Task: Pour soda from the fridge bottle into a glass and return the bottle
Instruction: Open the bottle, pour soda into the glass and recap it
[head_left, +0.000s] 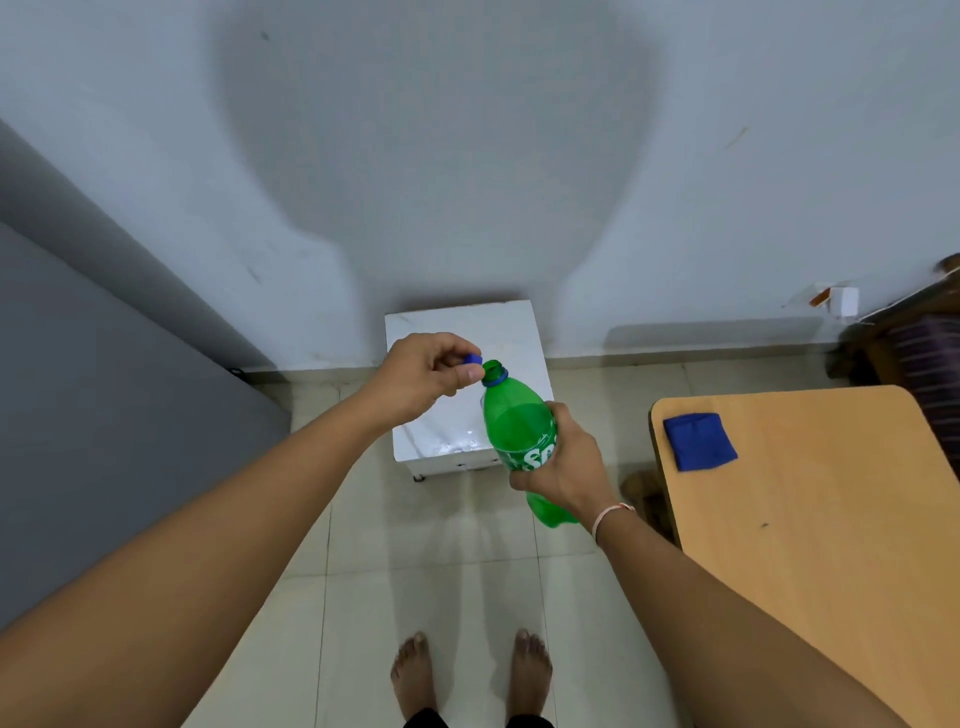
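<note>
A green plastic soda bottle (518, 426) with a white label is held in the air, tilted a little to the left, its mouth uncovered. My right hand (563, 460) grips it round the label. My left hand (426, 376) pinches the small blue cap (472, 359) just left of the bottle mouth, clear of the neck. A clear glass stands on the white stand behind the bottle, only faintly visible at its left edge.
A small white stand (457, 332) sits against the wall, straight ahead. A wooden table (810, 519) with a folded blue cloth (698, 440) is at the right. The grey fridge side (104, 389) fills the left. My bare feet stand on the tiled floor (457, 597).
</note>
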